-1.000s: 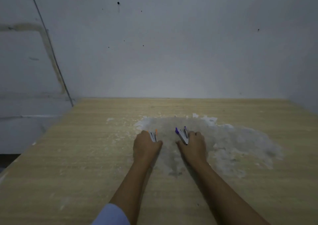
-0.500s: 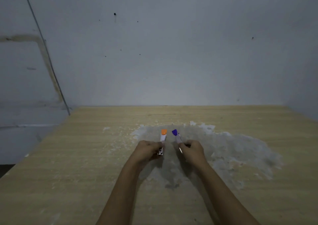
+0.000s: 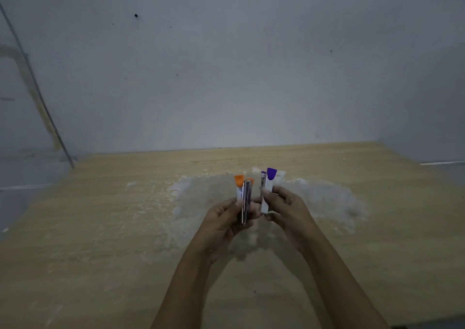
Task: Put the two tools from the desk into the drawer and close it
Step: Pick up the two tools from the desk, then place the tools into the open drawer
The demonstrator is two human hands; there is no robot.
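Note:
My left hand (image 3: 226,218) grips a small metal tool with an orange tip (image 3: 242,190), held upright above the desk. Close beside it, my right hand (image 3: 284,208) grips a matching tool with a purple tip (image 3: 268,187), also upright. Both tools are off the wooden desk (image 3: 100,228) and nearly side by side. Their lower ends are hidden in my fingers. No drawer is in view.
A whitish worn patch (image 3: 327,197) covers the desk's middle, under and right of my hands. A grey wall (image 3: 226,77) stands right behind the desk. The desk's left edge (image 3: 37,197) drops off to a grey floor or ledge.
Both hands picked the tools off the desk and raised them, turning them upright and bringing them closer together. The camera has tilted slightly.

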